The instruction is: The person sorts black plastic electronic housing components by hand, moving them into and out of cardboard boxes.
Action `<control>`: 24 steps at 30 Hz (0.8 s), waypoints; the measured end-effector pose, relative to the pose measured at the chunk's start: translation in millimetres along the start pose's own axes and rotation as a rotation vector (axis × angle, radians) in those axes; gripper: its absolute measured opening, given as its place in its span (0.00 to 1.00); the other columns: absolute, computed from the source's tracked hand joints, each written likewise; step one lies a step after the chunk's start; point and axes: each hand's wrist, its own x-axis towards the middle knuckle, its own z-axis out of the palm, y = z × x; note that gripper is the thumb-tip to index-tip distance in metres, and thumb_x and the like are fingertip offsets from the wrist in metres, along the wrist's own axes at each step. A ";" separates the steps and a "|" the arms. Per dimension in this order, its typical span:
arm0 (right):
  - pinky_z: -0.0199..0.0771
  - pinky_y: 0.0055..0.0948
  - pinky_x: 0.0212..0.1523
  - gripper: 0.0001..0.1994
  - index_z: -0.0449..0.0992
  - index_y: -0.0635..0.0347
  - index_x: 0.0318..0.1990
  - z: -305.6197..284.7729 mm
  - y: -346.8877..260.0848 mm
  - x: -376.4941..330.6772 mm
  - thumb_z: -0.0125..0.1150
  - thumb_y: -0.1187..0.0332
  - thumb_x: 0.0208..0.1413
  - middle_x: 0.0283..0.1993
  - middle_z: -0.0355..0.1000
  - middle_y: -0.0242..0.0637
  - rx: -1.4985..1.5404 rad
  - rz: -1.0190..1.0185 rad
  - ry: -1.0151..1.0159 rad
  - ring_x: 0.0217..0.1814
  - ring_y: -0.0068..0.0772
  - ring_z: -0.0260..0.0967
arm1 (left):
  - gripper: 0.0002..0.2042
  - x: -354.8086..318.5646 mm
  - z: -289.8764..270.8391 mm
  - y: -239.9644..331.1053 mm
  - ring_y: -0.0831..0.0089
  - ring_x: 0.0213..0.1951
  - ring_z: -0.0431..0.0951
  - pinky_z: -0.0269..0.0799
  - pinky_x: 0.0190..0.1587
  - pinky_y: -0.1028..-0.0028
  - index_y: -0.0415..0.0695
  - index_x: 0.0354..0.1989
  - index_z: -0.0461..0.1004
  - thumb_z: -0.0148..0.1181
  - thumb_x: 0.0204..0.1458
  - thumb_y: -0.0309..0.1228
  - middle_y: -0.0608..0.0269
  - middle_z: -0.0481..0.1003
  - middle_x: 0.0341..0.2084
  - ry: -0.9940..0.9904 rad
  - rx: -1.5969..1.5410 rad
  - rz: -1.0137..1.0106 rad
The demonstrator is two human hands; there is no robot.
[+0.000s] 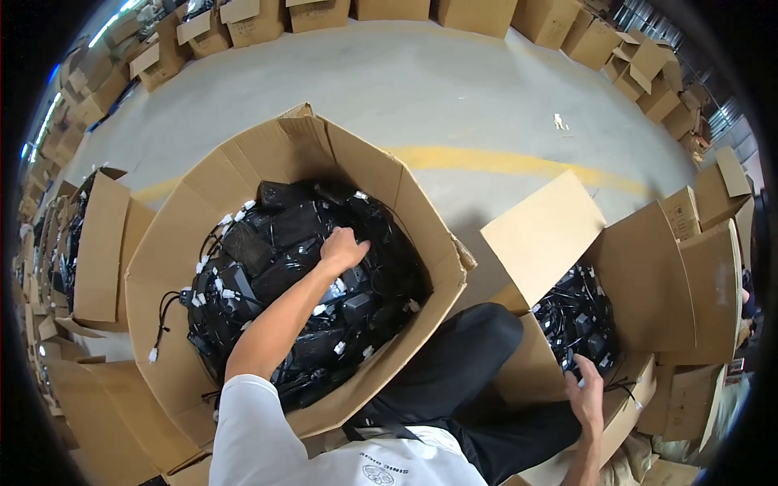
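In front of me stands a large open cardboard box (374, 174) with a heap of black power adapters (355, 306), their dark cords ending in white plugs. My left hand (344, 249) reaches down onto this heap near its middle. Its fingers are curled in, and what they hold, if anything, is hidden. To the right is a smaller open carton (644, 283), also filled with black adapters and cords (577, 316). Over the near edge of that pile hangs my right hand (585, 390), fingers apart, with nothing seen in it.
One carton flap (547, 235) sticks out between the two boxes. My bent knee (486, 332) sits between them too. More cartons (105, 251) crowd the left side, and others (397, 10) line the far floor. A yellow line (478, 160) crosses the grey floor.
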 end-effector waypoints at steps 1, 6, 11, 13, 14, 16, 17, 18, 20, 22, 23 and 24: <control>0.68 0.38 0.61 0.19 0.73 0.70 0.54 6.6 -5.3 2.7 0.61 0.79 0.53 0.56 0.73 0.54 -0.013 -0.070 -0.014 0.60 0.55 0.70 | 0.27 5.9 -4.7 2.3 0.43 0.55 0.74 0.72 0.56 0.56 0.33 0.48 0.76 0.65 0.50 0.46 0.39 0.73 0.51 -0.073 -0.085 -0.018; 0.75 0.39 0.52 0.21 0.72 0.69 0.56 23.0 -27.5 4.1 0.62 0.78 0.53 0.52 0.74 0.54 0.008 -0.046 -0.108 0.52 0.55 0.74 | 0.28 -6.4 17.3 7.9 0.44 0.54 0.76 0.72 0.56 0.58 0.32 0.49 0.77 0.65 0.49 0.46 0.39 0.73 0.54 0.018 -0.139 -0.044; 0.75 0.42 0.50 0.20 0.72 0.67 0.55 27.6 -15.1 2.9 0.62 0.75 0.54 0.50 0.74 0.54 -0.046 -0.132 -0.039 0.49 0.58 0.74 | 0.17 1.2 30.2 6.2 0.43 0.45 0.80 0.75 0.51 0.56 0.33 0.36 0.81 0.61 0.47 0.38 0.36 0.79 0.37 0.170 -0.206 -0.132; 0.75 0.42 0.51 0.20 0.72 0.66 0.55 26.3 -14.5 1.1 0.63 0.75 0.54 0.51 0.74 0.54 -0.046 -0.172 -0.040 0.50 0.58 0.73 | 0.13 1.1 20.8 -33.1 0.43 0.42 0.80 0.77 0.46 0.57 0.36 0.30 0.81 0.60 0.47 0.34 0.39 0.79 0.35 0.308 -0.095 -0.036; 0.75 0.42 0.52 0.20 0.72 0.66 0.55 25.7 -15.6 -2.4 0.63 0.75 0.53 0.51 0.74 0.54 -0.052 -0.216 -0.048 0.51 0.58 0.73 | 0.12 -4.3 11.7 -49.9 0.43 0.34 0.80 0.75 0.40 0.56 0.35 0.24 0.79 0.61 0.49 0.34 0.41 0.79 0.27 0.444 -0.273 0.000; 0.74 0.41 0.54 0.20 0.73 0.67 0.55 25.7 -16.2 -7.4 0.63 0.75 0.53 0.53 0.73 0.53 -0.045 -0.204 -0.047 0.54 0.57 0.72 | 0.15 -17.9 -21.2 -68.4 0.78 0.19 0.67 0.64 0.22 0.70 0.43 0.18 0.74 0.67 0.54 0.35 0.70 0.68 0.14 0.375 -0.617 -0.010; 0.74 0.41 0.54 0.19 0.73 0.67 0.54 23.8 -11.6 -7.6 0.63 0.74 0.53 0.53 0.73 0.53 -0.038 -0.183 -0.029 0.54 0.56 0.72 | 0.16 -29.9 -37.5 -57.1 0.77 0.20 0.68 0.65 0.26 0.68 0.38 0.18 0.75 0.68 0.52 0.34 0.66 0.71 0.14 0.329 -0.719 -0.047; 0.74 0.41 0.54 0.19 0.74 0.67 0.53 22.0 -6.2 -8.3 0.64 0.74 0.53 0.53 0.73 0.53 -0.031 -0.160 -0.012 0.54 0.56 0.72 | 0.15 -49.0 -58.0 -33.9 0.80 0.21 0.67 0.63 0.25 0.73 0.41 0.17 0.75 0.69 0.52 0.33 0.71 0.69 0.15 0.326 -0.745 0.005; 0.74 0.40 0.54 0.17 0.75 0.67 0.52 20.4 -15.6 -3.4 0.63 0.75 0.54 0.53 0.74 0.53 -0.001 -0.166 0.015 0.54 0.55 0.73 | 0.13 -81.4 -97.3 -13.8 0.84 0.21 0.67 0.61 0.22 0.78 0.45 0.21 0.75 0.68 0.55 0.35 0.73 0.70 0.17 0.305 -0.836 0.103; 0.74 0.40 0.56 0.23 0.73 0.67 0.56 20.0 -37.3 4.1 0.67 0.76 0.51 0.56 0.73 0.53 0.138 -0.303 0.048 0.56 0.53 0.73 | 0.12 -118.1 -133.9 10.1 0.84 0.20 0.69 0.61 0.21 0.79 0.47 0.23 0.74 0.67 0.56 0.36 0.73 0.73 0.19 0.118 -1.143 0.107; 0.73 0.40 0.58 0.27 0.71 0.67 0.58 19.1 -68.8 11.0 0.70 0.76 0.48 0.58 0.71 0.53 0.164 -0.382 0.108 0.60 0.53 0.71 | 0.12 -134.6 -148.4 25.7 0.84 0.20 0.69 0.61 0.20 0.80 0.48 0.24 0.74 0.67 0.56 0.36 0.73 0.73 0.20 0.058 -1.192 0.153; 0.72 0.40 0.61 0.32 0.70 0.66 0.60 17.7 -108.0 18.7 0.73 0.76 0.45 0.61 0.69 0.53 0.184 -0.458 0.175 0.63 0.53 0.68 | 0.11 -146.4 -158.7 45.3 0.83 0.20 0.70 0.60 0.19 0.81 0.49 0.25 0.74 0.66 0.56 0.37 0.73 0.74 0.21 -0.009 -1.243 0.207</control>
